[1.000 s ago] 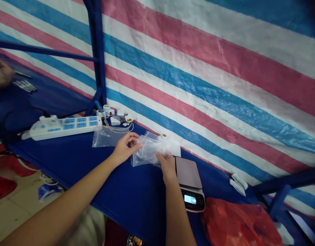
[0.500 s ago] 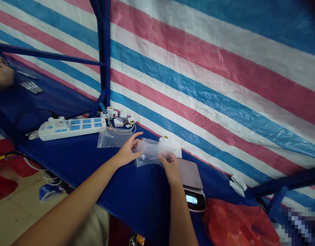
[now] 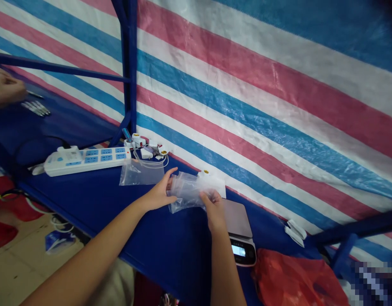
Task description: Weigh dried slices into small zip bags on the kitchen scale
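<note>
Our right hand [image 3: 214, 208] pinches clear plastic bags [image 3: 187, 194] over the table [image 3: 164, 242], left of the digital scale [image 3: 237, 219]; our left hand [image 3: 160, 193], half open, meets their left edge. Looks midway: bags gathered, not set down.

It looks like a makeshift workshop, with a striped tarpaulin [image 3: 246, 97] for a wall and blue framing [image 3: 130, 85] before it. Clear plastic bags [image 3: 187, 191], a digital scale [image 3: 242, 251] and a power strip [image 3: 58, 168] are at the blue tabletop [image 3: 170, 246]; another person's hand [image 3: 7, 89] shows far left.
</note>
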A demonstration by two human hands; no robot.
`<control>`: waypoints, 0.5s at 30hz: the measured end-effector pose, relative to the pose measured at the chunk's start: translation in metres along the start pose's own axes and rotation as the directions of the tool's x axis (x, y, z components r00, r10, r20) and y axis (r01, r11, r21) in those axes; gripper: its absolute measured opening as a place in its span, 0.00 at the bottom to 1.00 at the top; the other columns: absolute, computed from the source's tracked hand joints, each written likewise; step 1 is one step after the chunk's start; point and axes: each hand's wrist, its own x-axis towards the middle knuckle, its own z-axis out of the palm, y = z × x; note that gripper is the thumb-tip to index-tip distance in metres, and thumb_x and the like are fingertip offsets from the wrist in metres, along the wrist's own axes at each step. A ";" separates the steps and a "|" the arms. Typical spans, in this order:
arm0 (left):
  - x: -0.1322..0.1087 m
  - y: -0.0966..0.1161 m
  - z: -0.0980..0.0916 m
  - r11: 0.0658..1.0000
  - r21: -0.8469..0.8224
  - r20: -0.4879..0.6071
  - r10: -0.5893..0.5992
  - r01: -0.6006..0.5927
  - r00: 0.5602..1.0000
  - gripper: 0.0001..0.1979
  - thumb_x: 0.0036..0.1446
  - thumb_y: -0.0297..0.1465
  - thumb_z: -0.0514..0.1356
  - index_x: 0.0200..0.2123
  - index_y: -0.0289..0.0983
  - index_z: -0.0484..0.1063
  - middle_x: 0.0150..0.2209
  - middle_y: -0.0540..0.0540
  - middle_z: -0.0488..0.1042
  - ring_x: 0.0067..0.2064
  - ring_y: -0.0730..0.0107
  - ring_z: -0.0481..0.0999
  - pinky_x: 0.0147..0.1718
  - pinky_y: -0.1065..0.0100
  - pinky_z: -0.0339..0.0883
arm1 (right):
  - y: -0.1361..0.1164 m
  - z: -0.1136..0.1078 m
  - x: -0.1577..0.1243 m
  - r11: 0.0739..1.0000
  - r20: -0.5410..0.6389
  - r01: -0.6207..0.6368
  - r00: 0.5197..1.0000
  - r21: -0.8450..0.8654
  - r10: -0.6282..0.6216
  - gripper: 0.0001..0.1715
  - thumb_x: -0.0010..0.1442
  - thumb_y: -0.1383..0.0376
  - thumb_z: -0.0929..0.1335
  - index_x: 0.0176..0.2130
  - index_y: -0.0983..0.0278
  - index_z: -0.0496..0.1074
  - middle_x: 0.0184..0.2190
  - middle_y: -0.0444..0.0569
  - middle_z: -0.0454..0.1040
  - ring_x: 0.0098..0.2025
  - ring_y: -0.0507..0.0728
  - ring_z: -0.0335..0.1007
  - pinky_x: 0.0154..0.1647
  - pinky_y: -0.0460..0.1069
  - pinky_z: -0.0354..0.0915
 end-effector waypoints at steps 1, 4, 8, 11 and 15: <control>0.000 0.000 0.000 1.000 -0.003 -0.005 0.008 -0.008 1.000 0.50 0.45 0.25 0.64 0.70 0.40 0.45 0.44 0.44 0.75 0.41 0.63 0.79 0.42 0.63 0.73 | 0.000 0.000 0.000 1.000 -0.006 -0.001 1.000 0.016 0.001 0.15 0.53 0.55 0.76 0.36 0.62 0.76 0.35 0.44 0.79 0.38 0.55 0.73 0.45 0.51 0.68; 0.003 0.000 0.000 0.997 0.023 -0.114 0.081 -0.079 0.990 0.42 0.47 0.26 0.62 0.66 0.38 0.54 0.39 0.48 0.75 0.37 0.67 0.77 0.40 0.66 0.70 | 0.000 -0.001 -0.001 0.999 -0.023 -0.008 1.000 0.042 0.009 0.17 0.52 0.55 0.77 0.38 0.62 0.77 0.37 0.45 0.80 0.41 0.57 0.74 0.49 0.52 0.68; 0.005 -0.001 -0.002 0.985 0.069 -0.237 0.169 -0.157 0.957 0.34 0.49 0.28 0.62 0.61 0.37 0.59 0.39 0.48 0.74 0.38 0.70 0.75 0.43 0.66 0.69 | -0.002 0.001 -0.004 1.000 -0.066 0.021 0.998 0.004 -0.021 0.19 0.52 0.56 0.77 0.41 0.62 0.78 0.38 0.46 0.80 0.42 0.58 0.74 0.49 0.53 0.68; 0.005 -0.003 -0.001 0.984 0.104 -0.223 0.164 -0.144 0.961 0.35 0.50 0.30 0.63 0.62 0.37 0.58 0.42 0.45 0.75 0.40 0.67 0.76 0.45 0.64 0.70 | -0.002 0.003 -0.004 0.999 -0.063 0.034 0.997 -0.020 -0.036 0.19 0.52 0.56 0.77 0.42 0.62 0.77 0.36 0.46 0.80 0.40 0.57 0.74 0.46 0.52 0.68; 0.004 -0.006 0.004 0.983 0.163 -0.190 0.118 -0.087 0.975 0.38 0.49 0.30 0.63 0.64 0.38 0.56 0.48 0.42 0.73 0.42 0.64 0.76 0.45 0.62 0.71 | 0.004 0.005 -0.002 1.000 -0.019 0.004 1.000 -0.031 -0.005 0.19 0.50 0.58 0.77 0.41 0.62 0.75 0.38 0.46 0.79 0.42 0.58 0.74 0.48 0.53 0.68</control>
